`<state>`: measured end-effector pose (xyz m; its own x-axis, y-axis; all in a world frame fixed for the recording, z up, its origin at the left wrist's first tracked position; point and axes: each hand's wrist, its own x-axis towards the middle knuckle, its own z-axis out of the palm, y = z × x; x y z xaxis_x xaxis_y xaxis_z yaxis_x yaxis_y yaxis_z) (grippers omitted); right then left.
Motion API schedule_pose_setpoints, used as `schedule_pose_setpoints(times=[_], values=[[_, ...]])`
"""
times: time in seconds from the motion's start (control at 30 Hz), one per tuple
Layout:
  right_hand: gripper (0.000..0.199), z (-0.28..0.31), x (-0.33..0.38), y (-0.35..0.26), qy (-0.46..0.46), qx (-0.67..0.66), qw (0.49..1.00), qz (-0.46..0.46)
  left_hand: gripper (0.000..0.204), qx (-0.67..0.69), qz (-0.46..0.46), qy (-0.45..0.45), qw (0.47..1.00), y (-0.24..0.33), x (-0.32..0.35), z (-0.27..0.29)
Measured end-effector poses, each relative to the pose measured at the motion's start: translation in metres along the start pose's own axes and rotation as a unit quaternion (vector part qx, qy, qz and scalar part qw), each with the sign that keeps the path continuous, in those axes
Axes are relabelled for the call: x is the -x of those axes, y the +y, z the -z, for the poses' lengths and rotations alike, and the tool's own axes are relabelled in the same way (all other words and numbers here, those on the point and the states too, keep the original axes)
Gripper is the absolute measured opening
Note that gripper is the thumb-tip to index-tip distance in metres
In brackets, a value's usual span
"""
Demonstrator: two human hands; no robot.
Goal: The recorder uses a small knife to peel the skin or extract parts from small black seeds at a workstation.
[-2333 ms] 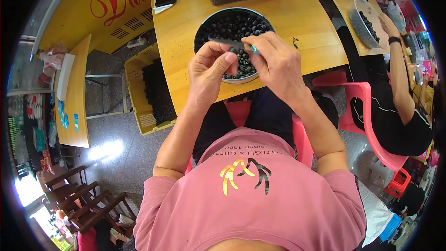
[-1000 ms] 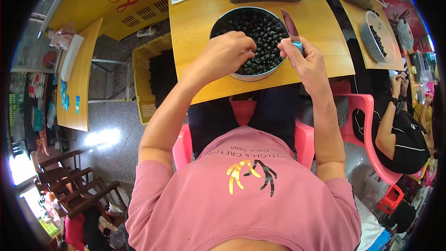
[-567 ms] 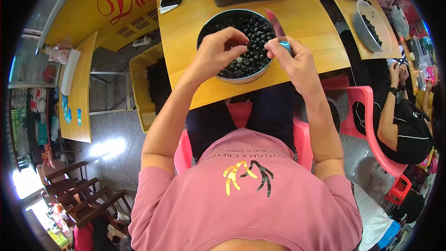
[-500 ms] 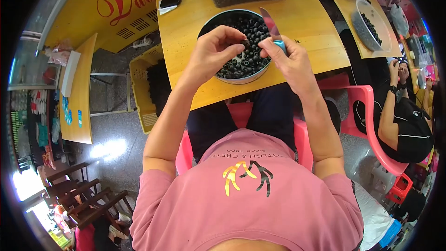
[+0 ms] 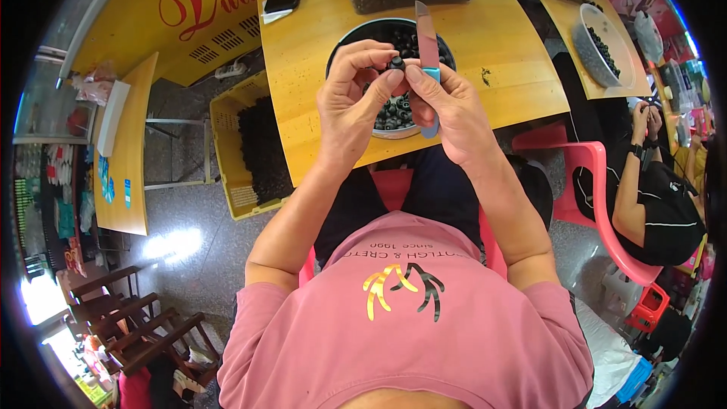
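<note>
Raised above the near edge of the wooden table, the left hand pinches a small dark fruit while the right hand grips a small knife, apparently mid-cut over the round bowl, so steady blade pressure likely comes next.

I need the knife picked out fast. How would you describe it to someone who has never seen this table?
Start at the yellow wooden table and find the round dark bowl of small black fruits at its near edge. Above the bowl the right hand holds a small knife with a light blue handle and a pinkish blade, pointing up. It is the only slim, pale thing among dark round ones, beside the single black fruit pinched by the left hand.
</note>
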<state>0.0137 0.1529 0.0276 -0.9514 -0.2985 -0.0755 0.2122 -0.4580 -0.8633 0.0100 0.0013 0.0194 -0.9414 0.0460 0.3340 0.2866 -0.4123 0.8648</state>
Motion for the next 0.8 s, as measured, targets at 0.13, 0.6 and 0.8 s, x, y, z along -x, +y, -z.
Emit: schedule_pose_setpoints(times=[0.13, 0.6, 0.8], values=[[0.016, -0.004, 0.002, -0.005, 0.028, 0.037, 0.999, 0.028, 0.02, -0.046, -0.019, 0.009, 0.999, -0.001, 0.003, 0.001], [0.017, 0.0, -0.002, -0.008, 0.071, 0.195, 0.972, 0.11, 0.019, -0.11, 0.055, 0.017, 0.992, 0.006, 0.002, 0.001], [0.015, 0.004, -0.003, -0.019, 0.029, 0.147, 0.986, 0.065, 0.02, -0.125, 0.082, -0.017, 0.989, 0.008, 0.003, 0.003]])
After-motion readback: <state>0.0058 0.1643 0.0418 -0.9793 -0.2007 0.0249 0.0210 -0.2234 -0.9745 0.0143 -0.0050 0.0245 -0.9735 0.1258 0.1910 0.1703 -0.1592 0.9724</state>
